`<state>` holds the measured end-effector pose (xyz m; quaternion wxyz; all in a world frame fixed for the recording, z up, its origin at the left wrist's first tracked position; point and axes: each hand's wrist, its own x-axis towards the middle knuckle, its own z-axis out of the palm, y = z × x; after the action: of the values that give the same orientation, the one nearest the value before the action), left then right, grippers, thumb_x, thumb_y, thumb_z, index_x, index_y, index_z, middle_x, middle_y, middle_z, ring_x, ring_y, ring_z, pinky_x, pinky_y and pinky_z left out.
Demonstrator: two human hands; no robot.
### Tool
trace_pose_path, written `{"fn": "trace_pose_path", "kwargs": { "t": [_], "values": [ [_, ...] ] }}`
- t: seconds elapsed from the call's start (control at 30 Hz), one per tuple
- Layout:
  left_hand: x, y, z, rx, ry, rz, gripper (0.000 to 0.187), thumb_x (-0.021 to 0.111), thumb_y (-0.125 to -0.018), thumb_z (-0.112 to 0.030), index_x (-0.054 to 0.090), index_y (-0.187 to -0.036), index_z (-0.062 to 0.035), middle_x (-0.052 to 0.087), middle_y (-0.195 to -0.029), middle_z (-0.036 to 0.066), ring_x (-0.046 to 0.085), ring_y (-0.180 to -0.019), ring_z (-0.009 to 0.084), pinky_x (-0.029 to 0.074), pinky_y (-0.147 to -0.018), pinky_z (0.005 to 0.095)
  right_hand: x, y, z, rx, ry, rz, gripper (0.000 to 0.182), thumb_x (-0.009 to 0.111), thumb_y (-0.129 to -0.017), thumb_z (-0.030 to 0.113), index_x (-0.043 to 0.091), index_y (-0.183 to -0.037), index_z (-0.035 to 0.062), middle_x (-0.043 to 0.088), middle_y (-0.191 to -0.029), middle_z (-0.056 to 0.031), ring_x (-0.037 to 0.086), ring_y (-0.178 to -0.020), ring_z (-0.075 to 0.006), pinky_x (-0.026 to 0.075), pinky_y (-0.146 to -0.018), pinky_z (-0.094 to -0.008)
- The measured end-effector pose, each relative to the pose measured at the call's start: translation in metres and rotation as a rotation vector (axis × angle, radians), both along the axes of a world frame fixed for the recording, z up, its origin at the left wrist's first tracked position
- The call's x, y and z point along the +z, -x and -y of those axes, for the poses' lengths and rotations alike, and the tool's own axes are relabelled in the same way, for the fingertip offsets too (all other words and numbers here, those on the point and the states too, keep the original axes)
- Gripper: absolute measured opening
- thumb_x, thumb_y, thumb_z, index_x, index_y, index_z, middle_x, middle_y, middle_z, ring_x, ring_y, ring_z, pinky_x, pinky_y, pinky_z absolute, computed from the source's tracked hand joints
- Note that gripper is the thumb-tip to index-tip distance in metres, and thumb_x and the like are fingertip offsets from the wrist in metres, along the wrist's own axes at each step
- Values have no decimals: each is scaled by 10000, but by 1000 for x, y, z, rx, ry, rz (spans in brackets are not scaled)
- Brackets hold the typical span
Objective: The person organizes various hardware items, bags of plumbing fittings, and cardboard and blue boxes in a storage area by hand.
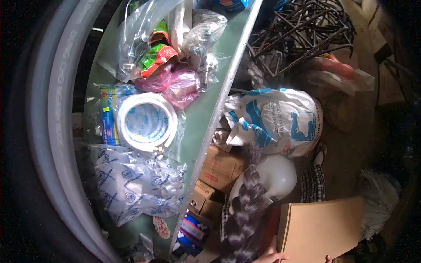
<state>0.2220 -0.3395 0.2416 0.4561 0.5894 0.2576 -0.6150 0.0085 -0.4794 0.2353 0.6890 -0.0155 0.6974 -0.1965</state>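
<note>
A plain brown cardboard box [324, 228] is at the lower right, tilted, with its broad flat face toward me. My left hand [272, 257] grips its lower left edge, fingers closed over the corner. Of my right hand [328, 259], only a fingertip or two shows at the box's bottom edge; the rest is out of frame. A dark braid of hair [250, 206] hangs down left of the box, in front of a rounded white plastic container [276, 177].
A green shelf [199, 118] holds a coiled white hose [123, 118], a printed plastic bag [136, 184] and a pink bag [182, 85]. Beyond lie a white sack [285, 120], bent steel rods [302, 35] and small cartons [221, 164]. Grey pipes [57, 109] curve along the left.
</note>
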Motion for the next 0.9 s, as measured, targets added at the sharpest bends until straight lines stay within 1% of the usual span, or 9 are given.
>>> {"fn": "trace_pose_path", "kwargs": {
  "t": [0.03,0.07,0.27,0.47,0.6,0.67,0.77,0.8,0.9],
  "values": [
    [22,-26,19,142,13,-158,1120,690,-596,-91,-117,-1373,-78,84,-1405,208,141,-1282,310,279,-1004,314,4,0,6,-6,-20,-4,767,691,-613,259,340,-1244,-1,397,-1247,-131,376,-1105,-285,316,-956,-424],
    [23,-26,19,85,6,-122,1111,688,-609,-131,-115,-1376,-89,31,-1418,207,68,-1301,291,250,-1015,287,6,2,13,-6,-43,-7,758,690,-613,255,348,-1239,-1,403,-1242,-130,381,-1098,-283,320,-952,-421],
    [20,-83,26,-604,6,-200,840,608,-679,-434,234,-1315,-32,249,-1366,154,244,-1247,278,257,-1019,352,7,-21,40,43,-106,-78,696,685,-607,227,402,-1201,-2,447,-1194,-126,417,-1050,-274,337,-934,-409],
    [-9,-109,23,-369,3,-136,814,606,-669,-414,255,-1294,-28,273,-1336,151,267,-1222,276,272,-1004,352,12,-101,54,97,-68,-139,655,686,-567,176,448,-1151,-2,501,-1096,-134,443,-1022,-287,349,-919,-427],
    [-14,-119,15,-335,-3,-115,797,604,-663,-400,268,-1280,-25,289,-1315,149,282,-1206,275,282,-994,353,6,-145,77,202,-36,-83,249,663,-626,130,588,-836,20,545,-1015,-112,499,-926,-226,381,-874,-414],
    [-16,-124,11,-356,-8,-104,788,603,-659,-393,275,-1273,-24,297,-1305,148,290,-1198,275,287,-989,353,-10,-144,89,282,39,8,460,676,-687,237,549,-1087,51,572,-999,-86,504,-925,-196,376,-875,-432],
    [-18,-133,4,-384,-14,-80,775,602,-655,-383,285,-1262,-21,309,-1290,147,301,-1185,274,295,-982,354,-37,-169,105,352,334,337,184,535,-753,263,537,-792,83,572,-938,-34,525,-932,-187,440,-816,-360],
    [-20,-139,2,-384,-24,-66,771,602,-653,-380,288,-1259,-21,313,-1285,146,305,-1181,274,297,-979,354,-30,-190,114,370,229,226,184,534,-752,267,538,-747,83,576,-906,-34,538,-888,-183,446,-793,-350],
    [-30,-152,2,-331,-25,-28,758,601,-648,-369,298,-1248,-19,326,-1269,145,317,-1169,273,305,-972,354,-28,-212,127,424,386,378,185,573,-703,245,549,-712,62,575,-882,-60,547,-839,-215,447,-777,-340]
  ]
}}
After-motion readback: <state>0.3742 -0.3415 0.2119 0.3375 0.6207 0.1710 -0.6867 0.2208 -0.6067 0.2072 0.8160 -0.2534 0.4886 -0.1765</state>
